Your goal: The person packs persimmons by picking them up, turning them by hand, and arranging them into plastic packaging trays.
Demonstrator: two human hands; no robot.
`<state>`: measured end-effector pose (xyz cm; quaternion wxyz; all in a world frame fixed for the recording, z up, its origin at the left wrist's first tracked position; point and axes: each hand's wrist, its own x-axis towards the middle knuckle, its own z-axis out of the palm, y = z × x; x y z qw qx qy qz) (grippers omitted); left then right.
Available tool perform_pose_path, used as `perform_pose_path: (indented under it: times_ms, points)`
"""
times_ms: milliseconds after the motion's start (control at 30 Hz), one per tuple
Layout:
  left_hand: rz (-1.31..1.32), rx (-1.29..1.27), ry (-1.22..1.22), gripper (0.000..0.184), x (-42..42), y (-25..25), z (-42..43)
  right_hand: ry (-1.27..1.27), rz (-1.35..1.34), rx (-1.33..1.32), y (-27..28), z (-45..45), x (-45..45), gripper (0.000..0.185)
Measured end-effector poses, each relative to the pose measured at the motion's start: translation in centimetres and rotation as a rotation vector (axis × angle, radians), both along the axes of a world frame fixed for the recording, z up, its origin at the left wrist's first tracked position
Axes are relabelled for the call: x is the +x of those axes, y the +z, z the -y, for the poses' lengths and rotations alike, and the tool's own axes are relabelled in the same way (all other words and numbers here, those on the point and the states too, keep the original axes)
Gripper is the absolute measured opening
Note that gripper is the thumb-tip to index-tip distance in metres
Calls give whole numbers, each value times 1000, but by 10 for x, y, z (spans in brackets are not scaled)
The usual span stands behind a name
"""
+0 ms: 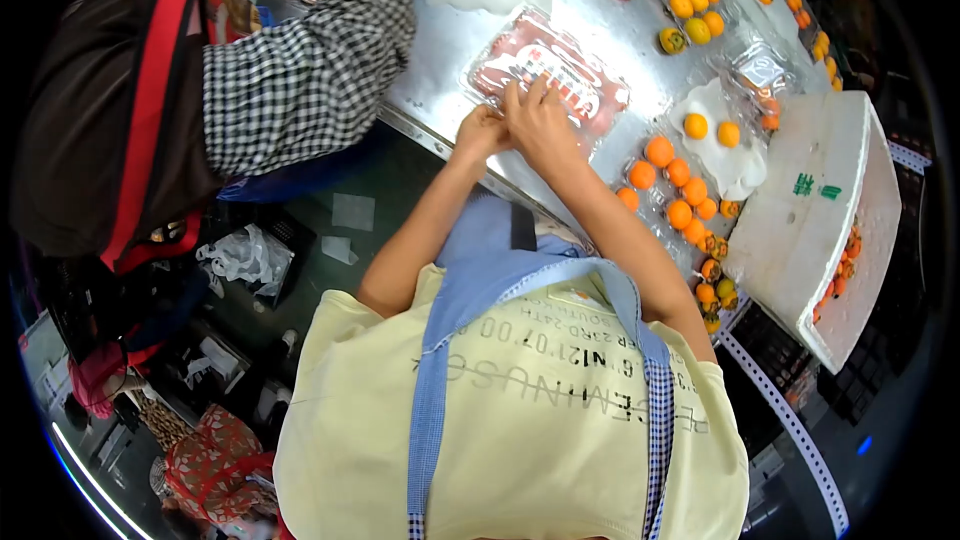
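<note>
A flat clear plastic package with red and white print (590, 90) lies on the metal table at the front edge. My left hand (483, 134) is closed in a pinch by its near edge. Just right of it, almost touching, my right hand (540, 120) reaches over the print with bent fingers drawn together. Whatever sits between the fingertips of both hands is hidden or too small to name.
Orange persimmons (678, 173) sit in clear trays to the right, beside a white foam box (800, 200). More trays of yellow-orange fruit (690, 2) stand farther back. A co-worker's checked sleeve (310, 80) reaches over the table at left.
</note>
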<state>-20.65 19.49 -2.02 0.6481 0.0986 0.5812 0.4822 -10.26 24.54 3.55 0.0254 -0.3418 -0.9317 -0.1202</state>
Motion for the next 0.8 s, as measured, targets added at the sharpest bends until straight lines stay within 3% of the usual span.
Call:
perform_pose_path:
  times_ms: [267, 667, 700, 800]
  points:
    - [-170, 17, 47, 17, 7, -4, 0, -85, 130, 90, -12, 7, -14, 42]
    - [-132, 27, 44, 27, 9, -23, -2, -85, 137, -22, -14, 6, -9, 45]
    - [-136, 8, 47, 25, 9, -18, -3, -40, 153, 93, -14, 4, -7, 47]
    - [-169, 23, 57, 22, 12, -12, -2, -59, -33, -384, 14, -11, -12, 44]
